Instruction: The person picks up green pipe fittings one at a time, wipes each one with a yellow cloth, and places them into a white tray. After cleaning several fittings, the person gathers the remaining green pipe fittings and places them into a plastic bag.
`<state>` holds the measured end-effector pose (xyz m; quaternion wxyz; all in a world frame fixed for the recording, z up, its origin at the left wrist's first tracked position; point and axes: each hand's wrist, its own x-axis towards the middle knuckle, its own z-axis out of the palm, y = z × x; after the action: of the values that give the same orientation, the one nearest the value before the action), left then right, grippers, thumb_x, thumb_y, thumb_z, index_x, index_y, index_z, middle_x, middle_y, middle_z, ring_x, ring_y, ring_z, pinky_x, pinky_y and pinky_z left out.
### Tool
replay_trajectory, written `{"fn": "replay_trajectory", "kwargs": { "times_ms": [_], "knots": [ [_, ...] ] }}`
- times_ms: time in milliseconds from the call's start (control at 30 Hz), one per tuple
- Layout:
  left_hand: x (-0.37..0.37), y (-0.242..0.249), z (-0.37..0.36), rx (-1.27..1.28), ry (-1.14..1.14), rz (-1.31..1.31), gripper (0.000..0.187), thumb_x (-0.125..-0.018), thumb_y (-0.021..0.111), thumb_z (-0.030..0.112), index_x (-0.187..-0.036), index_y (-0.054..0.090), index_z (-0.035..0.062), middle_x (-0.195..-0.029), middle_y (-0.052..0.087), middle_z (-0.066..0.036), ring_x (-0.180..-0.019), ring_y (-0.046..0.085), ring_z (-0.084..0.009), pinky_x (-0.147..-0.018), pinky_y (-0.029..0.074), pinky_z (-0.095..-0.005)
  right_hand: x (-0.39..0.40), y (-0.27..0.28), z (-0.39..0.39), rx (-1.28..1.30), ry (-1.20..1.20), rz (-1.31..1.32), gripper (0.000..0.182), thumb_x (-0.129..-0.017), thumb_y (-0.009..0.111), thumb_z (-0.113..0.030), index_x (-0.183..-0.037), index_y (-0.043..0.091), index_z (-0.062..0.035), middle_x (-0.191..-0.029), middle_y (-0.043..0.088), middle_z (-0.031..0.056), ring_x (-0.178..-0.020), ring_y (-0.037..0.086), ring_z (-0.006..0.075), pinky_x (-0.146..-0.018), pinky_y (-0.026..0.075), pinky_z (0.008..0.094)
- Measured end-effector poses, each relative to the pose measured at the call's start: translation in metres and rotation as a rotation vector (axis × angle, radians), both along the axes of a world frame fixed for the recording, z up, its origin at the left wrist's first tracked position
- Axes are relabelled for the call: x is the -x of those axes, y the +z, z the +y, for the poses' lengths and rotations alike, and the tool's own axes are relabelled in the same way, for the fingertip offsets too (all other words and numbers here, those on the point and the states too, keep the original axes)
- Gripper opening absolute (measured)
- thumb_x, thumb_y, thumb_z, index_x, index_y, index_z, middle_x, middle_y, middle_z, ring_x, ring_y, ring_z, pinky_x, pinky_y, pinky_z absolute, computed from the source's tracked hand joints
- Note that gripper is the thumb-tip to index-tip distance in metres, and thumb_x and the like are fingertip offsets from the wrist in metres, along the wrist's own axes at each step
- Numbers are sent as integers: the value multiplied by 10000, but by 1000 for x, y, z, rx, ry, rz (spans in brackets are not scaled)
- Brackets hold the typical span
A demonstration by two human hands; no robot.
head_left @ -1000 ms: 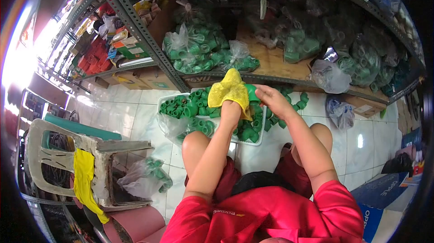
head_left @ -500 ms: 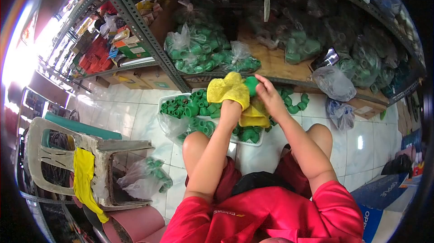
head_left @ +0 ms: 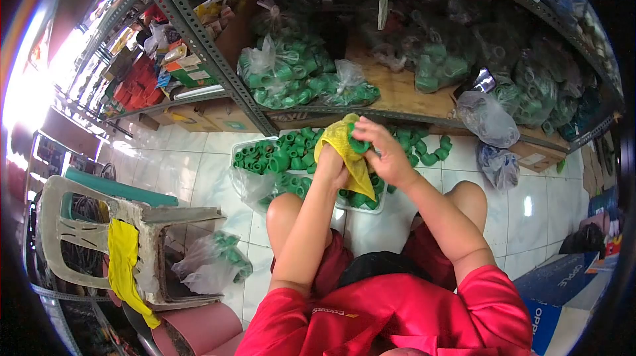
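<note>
A yellow cloth (head_left: 348, 160) is draped over the fingers of my left hand (head_left: 331, 165), which are wrapped in it. My right hand (head_left: 387, 157) has its fingers curled round a green pipe fitting (head_left: 358, 140), pressed against the cloth. Just below my hands stands a white tray (head_left: 236, 151) with many green fittings (head_left: 279, 160) in it. More loose green fittings (head_left: 428, 158) lie on the tiles to the right of my hands.
A metal shelf (head_left: 218, 58) ahead holds plastic bags of green fittings (head_left: 285, 68). On the left is a worn chair (head_left: 149, 223) with a yellow cloth over it, beside a bag of fittings (head_left: 228, 253). A blue box (head_left: 553, 283) lies at the right.
The cloth has been pulled in and now hangs down in a point between my hands. My right hand has moved slightly left and turned over the green fitting, closing round it.
</note>
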<state>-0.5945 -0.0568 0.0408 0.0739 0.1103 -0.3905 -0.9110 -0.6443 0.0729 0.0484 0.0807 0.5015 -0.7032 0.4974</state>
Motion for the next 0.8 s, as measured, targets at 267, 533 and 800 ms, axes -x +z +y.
{"fn": "replay_trajectory", "kwargs": {
  "times_ms": [267, 533, 800],
  "knots": [
    [3, 2, -5, -238, -65, 27, 286, -894, 391, 225, -1035, 521, 13, -976, 565, -105, -882, 558, -212, -741, 482, -337, 25, -19, 9, 420, -66, -659, 452, -720, 375, 76, -1158, 444, -10, -1172, 467, 96, -1141, 404, 193, -984, 278, 309],
    [2, -3, -26, -428, -244, 159, 462, -871, 419, 348, -1143, 457, -24, -1148, 492, -169, -1032, 484, -290, -906, 387, -424, 44, -185, 25, -134, -587, -1657, 280, -857, 443, -268, -1074, 497, -99, -836, 520, 55, -728, 520, 205, -620, 439, 394],
    [-14, 16, -36, -515, -245, 255, 413, -875, 431, 311, -1145, 460, 0, -1137, 504, -158, -1043, 485, -283, -914, 384, -431, 11, -153, 6, 59, 123, -2023, 650, -822, 418, -532, -1219, 364, -20, -1232, 398, 180, -1122, 404, 332, -944, 302, 485]
  ]
}}
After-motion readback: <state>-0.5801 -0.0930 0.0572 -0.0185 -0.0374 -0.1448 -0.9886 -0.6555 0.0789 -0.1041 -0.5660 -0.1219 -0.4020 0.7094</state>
